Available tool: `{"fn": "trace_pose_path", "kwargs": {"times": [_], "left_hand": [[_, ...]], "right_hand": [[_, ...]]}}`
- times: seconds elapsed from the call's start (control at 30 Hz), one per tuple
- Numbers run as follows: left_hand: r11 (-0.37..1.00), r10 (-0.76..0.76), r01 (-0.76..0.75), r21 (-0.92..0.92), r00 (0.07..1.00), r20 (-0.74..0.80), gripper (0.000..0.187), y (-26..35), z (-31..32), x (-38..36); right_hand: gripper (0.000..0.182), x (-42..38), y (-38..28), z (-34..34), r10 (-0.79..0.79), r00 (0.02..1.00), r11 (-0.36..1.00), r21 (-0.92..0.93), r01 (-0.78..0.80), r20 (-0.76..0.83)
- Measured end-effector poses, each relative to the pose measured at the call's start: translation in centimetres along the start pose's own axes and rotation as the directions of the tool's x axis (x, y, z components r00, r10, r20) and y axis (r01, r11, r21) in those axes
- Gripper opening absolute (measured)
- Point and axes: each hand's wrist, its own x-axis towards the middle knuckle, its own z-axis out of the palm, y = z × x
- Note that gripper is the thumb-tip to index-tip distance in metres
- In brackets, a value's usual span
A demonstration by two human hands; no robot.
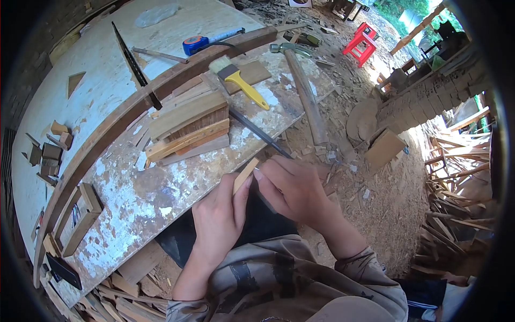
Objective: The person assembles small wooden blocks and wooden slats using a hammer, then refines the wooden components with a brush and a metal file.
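Note:
My left hand (221, 210) is closed round a small light wooden strip (245, 176), which slants up past the thumb near the bench's front edge. Close beside it on the right, my right hand (292, 188) has its fingers pinched together. A thin, pale tip shows between its thumb and finger, touching or almost touching the strip; the rest is hidden by the fingers. Behind the hands, a dark metal bar (260, 131) lies across the bench edge. Left of it sits a stack of wooden pieces (188, 126) on the paint-spotted bench (137, 196).
A yellow-handled brush (247, 88), hammer (306, 94) and blue tape measure (196, 45) lie farther back. A long curved wooden beam (120, 111) crosses the bench. At left are a wooden frame (88, 225) and black phone (63, 271). A red stool (362, 44) stands beyond; a person (456, 298) is at lower right.

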Motion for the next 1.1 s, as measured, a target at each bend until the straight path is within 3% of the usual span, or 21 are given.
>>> {"fn": "trace_pose_path", "kwargs": {"times": [0.2, 0.3, 0.5, 0.7, 0.87, 1.0, 1.03, 1.07, 1.1], "left_hand": [[0.995, 0.097, -0.098, 0.021, 0.993, 0.074, 0.013, -0.1, 0.3, -0.3], [0.975, 0.219, -0.217, -0.047, 0.975, 0.044, 0.013, 1.3, 1.0, 0.0], [0.948, 0.291, -0.288, -0.139, 0.957, 0.002, 0.012, 4.6, 0.7, 0.4], [0.941, 0.295, -0.283, -0.183, 0.955, 0.038, 0.012, 4.1, -0.6, 0.1], [0.939, 0.263, -0.238, -0.250, 0.962, 0.072, 0.014, 4.1, -0.1, 0.9], [0.878, 0.399, -0.351, -0.325, 0.912, 0.093, 0.014, 4.4, 1.5, 1.3], [0.910, 0.322, -0.241, -0.337, 0.923, 0.210, 0.014, 4.3, 1.6, 1.1], [0.851, 0.430, -0.355, -0.386, 0.894, 0.126, 0.015, 4.8, 2.3, 1.4], [0.844, 0.436, -0.343, -0.412, 0.887, 0.154, 0.015, 4.9, 2.8, 1.4]], "right_hand": [[0.010, -1.4, 0.3, -1.6, 0.099, 0.992, 0.989, 0.106, -0.107, 0.079], [0.011, -2.0, 0.1, -4.8, 0.089, 0.990, 0.994, 0.050, -0.094, 0.108], [0.012, -3.3, -3.8, -7.4, 0.147, 0.985, 0.988, -0.036, -0.151, -0.093], [0.015, -3.2, -3.3, -9.2, 0.029, 0.998, 0.987, -0.162, -0.020, 0.051], [0.016, -4.1, -4.0, -7.8, 0.097, 0.986, 0.984, -0.135, -0.116, -0.138], [0.014, -6.3, -4.2, -8.0, 0.172, 0.958, 0.975, -0.099, -0.199, -0.230], [0.014, -7.1, -4.6, -8.2, 0.177, 0.945, 0.970, -0.111, -0.214, -0.276], [0.014, -7.7, -5.2, -8.5, 0.228, 0.931, 0.957, -0.110, -0.269, -0.286], [0.014, -8.1, -5.6, -8.7, 0.274, 0.916, 0.944, -0.100, -0.314, -0.292]]}}
